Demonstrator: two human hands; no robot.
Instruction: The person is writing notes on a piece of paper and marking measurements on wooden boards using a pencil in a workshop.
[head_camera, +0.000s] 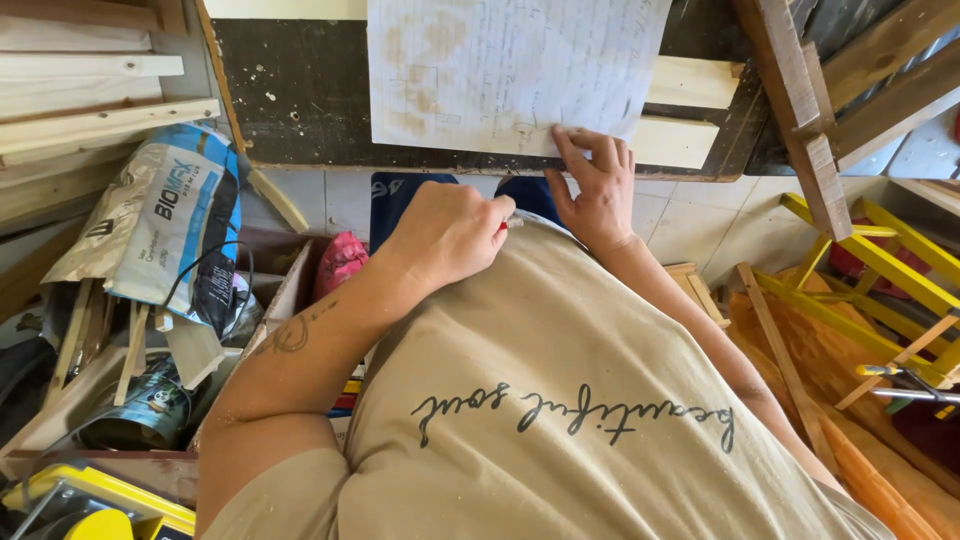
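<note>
1. beige t-shirt (560, 420) fills the near view, cursive lettering across it, with both bare forearms reaching away from it.
2. far up on the dark board (300, 100) lies one white paper sheet (500, 70), stained brown in patches, covered in faint pencil lines and a small sketch; its lower edge sits near the board's near rim.
3. right hand (597, 190) is stretched out, fingers (572, 145) spread narrow and flat, pinning the sheet's lower edge.
4. left hand (445, 232) hangs back just near of the board, curled into a loose fist around one thin red-tipped pencil-like tool (508, 224), only its tip poking out; wrist bent, forearm angled in from the near left.
5. count so far: two hands, one sheet, one tool.
6. left side, one crumpled bag (165, 225) and one tin can (135, 410) sit in a wooden crate (290, 290).
7. right side, one yellow wooden frame (880, 255) on the floor.
</note>
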